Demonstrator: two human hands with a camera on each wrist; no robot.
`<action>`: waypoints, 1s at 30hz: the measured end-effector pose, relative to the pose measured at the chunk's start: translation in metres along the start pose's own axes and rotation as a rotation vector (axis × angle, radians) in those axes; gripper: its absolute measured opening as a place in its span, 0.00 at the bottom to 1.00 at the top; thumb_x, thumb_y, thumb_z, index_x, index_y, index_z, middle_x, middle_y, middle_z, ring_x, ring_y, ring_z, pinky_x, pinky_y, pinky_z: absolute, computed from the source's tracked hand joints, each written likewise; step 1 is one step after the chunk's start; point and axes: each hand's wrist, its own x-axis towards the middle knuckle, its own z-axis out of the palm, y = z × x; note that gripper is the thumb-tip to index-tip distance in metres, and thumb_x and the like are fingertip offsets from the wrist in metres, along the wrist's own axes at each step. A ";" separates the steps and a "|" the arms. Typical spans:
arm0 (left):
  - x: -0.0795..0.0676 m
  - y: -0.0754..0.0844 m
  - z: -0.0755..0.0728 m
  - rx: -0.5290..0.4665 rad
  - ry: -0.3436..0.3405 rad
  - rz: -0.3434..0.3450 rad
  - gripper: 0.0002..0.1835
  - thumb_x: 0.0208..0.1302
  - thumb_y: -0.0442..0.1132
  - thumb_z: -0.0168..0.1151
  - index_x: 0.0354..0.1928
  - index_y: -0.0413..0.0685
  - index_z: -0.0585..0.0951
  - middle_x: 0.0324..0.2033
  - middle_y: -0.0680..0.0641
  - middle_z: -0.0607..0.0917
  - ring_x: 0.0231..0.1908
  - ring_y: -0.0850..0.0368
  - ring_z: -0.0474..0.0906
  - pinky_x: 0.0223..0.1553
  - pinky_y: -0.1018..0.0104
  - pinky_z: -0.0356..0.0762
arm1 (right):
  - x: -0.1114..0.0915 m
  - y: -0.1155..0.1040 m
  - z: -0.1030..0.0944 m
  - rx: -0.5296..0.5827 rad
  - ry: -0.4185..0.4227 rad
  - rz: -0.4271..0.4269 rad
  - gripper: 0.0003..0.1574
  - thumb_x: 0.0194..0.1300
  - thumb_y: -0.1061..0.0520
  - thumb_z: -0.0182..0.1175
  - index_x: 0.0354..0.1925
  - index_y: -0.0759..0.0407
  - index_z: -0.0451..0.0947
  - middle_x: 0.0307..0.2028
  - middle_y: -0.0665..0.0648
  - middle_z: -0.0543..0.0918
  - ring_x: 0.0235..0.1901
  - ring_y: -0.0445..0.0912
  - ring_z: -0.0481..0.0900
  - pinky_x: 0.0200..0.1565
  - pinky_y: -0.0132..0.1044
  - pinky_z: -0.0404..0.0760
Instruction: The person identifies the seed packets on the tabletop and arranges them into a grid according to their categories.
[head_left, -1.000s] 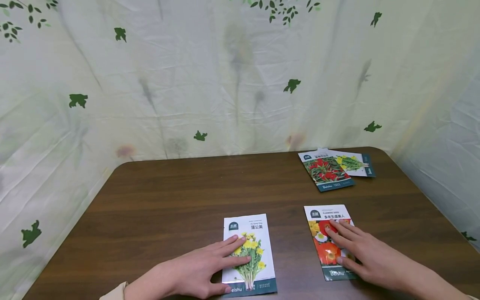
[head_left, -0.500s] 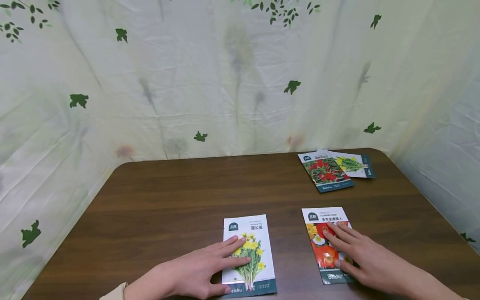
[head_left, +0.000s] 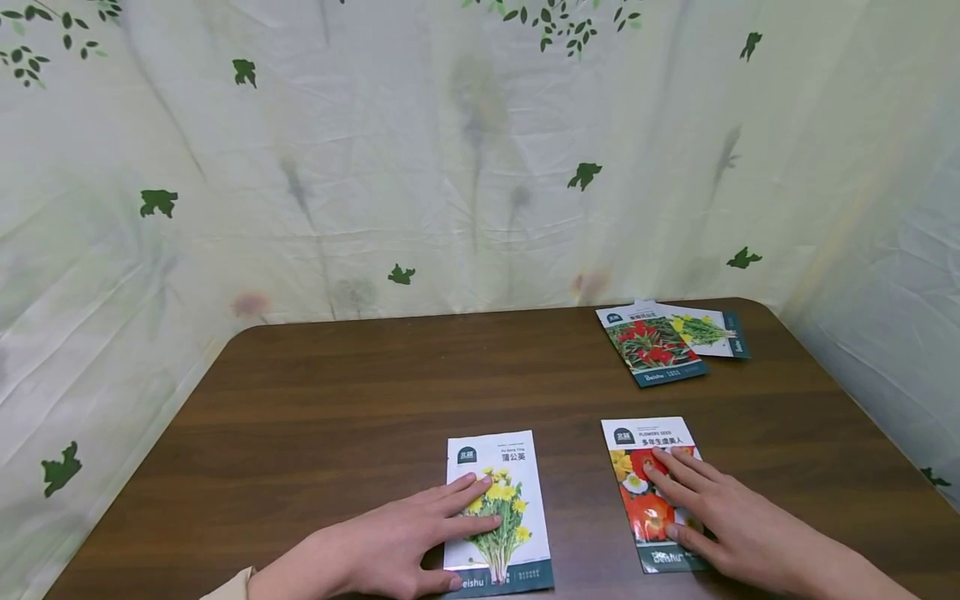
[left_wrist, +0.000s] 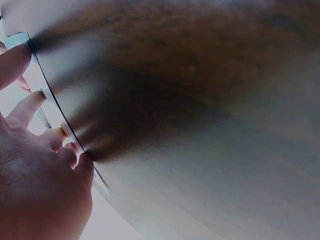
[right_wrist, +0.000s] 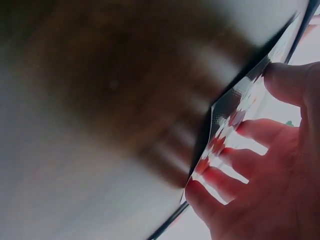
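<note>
In the head view, a white seed packet (head_left: 513, 500) with a picture of yellow flowers lies flat near the table's front. My left hand (head_left: 416, 537) rests on its left side, fingers spread and fairly straight. To the right lies a seed packet (head_left: 647, 492) with red and orange poppies. My right hand (head_left: 716, 517) presses on that one's right half with extended fingers. The right wrist view shows the fingertips of the right hand (right_wrist: 260, 170) touching the poppy packet's face, whose edge bends slightly. In the left wrist view, the fingers of the left hand (left_wrist: 45, 170) touch their packet.
At the back right of the brown wooden table (head_left: 337, 400), a seed packet with red flowers (head_left: 652, 346) overlaps a packet with yellow flowers (head_left: 708, 327). Behind the table hangs a pale curtain (head_left: 420, 150) with leaf prints; it also runs along both sides.
The right hand and the poppy packet have slid slightly left and toward me, closer to the yellow-flower packet. My left hand and its packet have stayed in place.
</note>
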 end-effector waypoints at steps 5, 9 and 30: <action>0.000 0.000 0.000 -0.002 0.003 0.005 0.33 0.70 0.60 0.51 0.75 0.73 0.58 0.77 0.54 0.50 0.75 0.51 0.46 0.65 0.48 0.62 | 0.001 -0.002 0.000 0.021 -0.017 0.010 0.50 0.64 0.24 0.49 0.73 0.50 0.63 0.74 0.58 0.58 0.70 0.65 0.54 0.58 0.70 0.63; 0.000 0.000 0.000 -0.001 0.004 0.008 0.33 0.70 0.59 0.51 0.75 0.73 0.58 0.77 0.54 0.50 0.75 0.50 0.46 0.65 0.48 0.62 | 0.002 -0.004 0.000 0.036 -0.031 0.014 0.50 0.64 0.24 0.49 0.74 0.50 0.62 0.74 0.58 0.57 0.71 0.65 0.52 0.59 0.69 0.62; 0.000 0.001 0.000 0.022 0.015 0.008 0.33 0.70 0.59 0.52 0.75 0.72 0.59 0.76 0.53 0.51 0.74 0.50 0.48 0.65 0.49 0.63 | 0.001 -0.013 0.002 -0.021 0.021 -0.030 0.50 0.64 0.22 0.46 0.74 0.45 0.62 0.72 0.56 0.60 0.69 0.63 0.56 0.57 0.65 0.68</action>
